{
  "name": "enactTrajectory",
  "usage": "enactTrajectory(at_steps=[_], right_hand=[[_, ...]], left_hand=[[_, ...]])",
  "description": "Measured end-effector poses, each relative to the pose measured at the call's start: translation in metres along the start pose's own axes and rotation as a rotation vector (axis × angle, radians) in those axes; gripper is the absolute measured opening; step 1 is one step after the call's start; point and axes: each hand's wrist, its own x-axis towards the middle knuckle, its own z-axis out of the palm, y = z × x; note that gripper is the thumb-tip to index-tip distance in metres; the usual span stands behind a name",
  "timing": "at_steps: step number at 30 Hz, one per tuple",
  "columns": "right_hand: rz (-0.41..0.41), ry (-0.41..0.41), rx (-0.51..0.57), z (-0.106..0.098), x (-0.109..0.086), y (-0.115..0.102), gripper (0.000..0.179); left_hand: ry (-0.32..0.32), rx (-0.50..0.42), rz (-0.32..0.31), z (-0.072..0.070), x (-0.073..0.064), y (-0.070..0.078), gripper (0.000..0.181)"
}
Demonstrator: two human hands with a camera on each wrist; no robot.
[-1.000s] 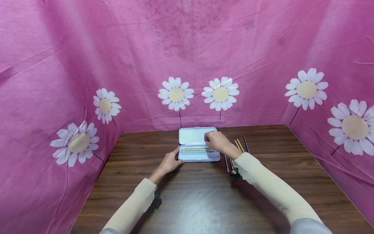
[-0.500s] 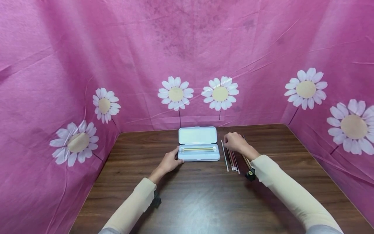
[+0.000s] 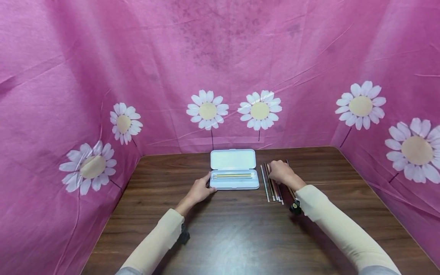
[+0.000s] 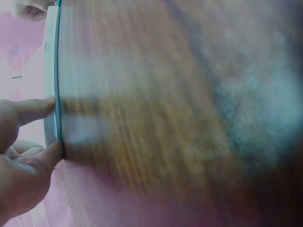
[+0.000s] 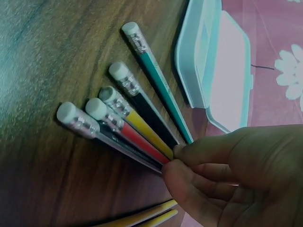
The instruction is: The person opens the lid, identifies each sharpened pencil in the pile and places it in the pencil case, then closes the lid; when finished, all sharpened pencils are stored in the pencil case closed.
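A white pencil case (image 3: 234,188) lies with its lid (image 3: 233,159) raised at the back; several pencils (image 3: 233,176) lie lengthwise inside. My left hand (image 3: 200,190) grips the case's left end, its thumb at the front corner. In the left wrist view, two fingertips of the left hand (image 4: 28,146) touch the case's edge (image 4: 51,61). Right of the case, my right hand (image 3: 282,172) is over a row of loose pencils. In the right wrist view, thumb and finger of the right hand (image 5: 236,165) pinch a yellow pencil (image 5: 142,126) between a red pencil (image 5: 142,142) and a black pencil (image 5: 149,111).
A green pencil (image 5: 163,90) lies nearest the case, apart from the others. Yellow pencils (image 5: 142,216) lie beyond the hand's other side, and a dark pencil (image 3: 287,163) is at the far right. The wooden table (image 3: 220,229) meets a pink flowered cloth (image 3: 233,68) at the back.
My right hand has moved from above the case to the loose pencils on the right, then slightly down onto them. The left hand has stayed at the case.
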Motion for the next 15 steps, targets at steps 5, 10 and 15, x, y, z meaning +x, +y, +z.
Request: enactTrajectory(at_steps=[5,10,15], right_hand=[[-0.012,0.03,-0.024,0.011,0.006,0.011,0.024],[0.04,0.037,-0.065,0.003,-0.003,-0.006,0.024],[0.042,0.056,-0.072,0.007,0.005,0.001,0.016]], left_hand=[[-0.003,0.002,0.0,0.0,-0.001,-0.001,0.079],[-0.003,0.002,-0.002,0.0,0.0,-0.001,0.079],[0.001,0.012,-0.002,0.0,0.001,-0.001,0.079]])
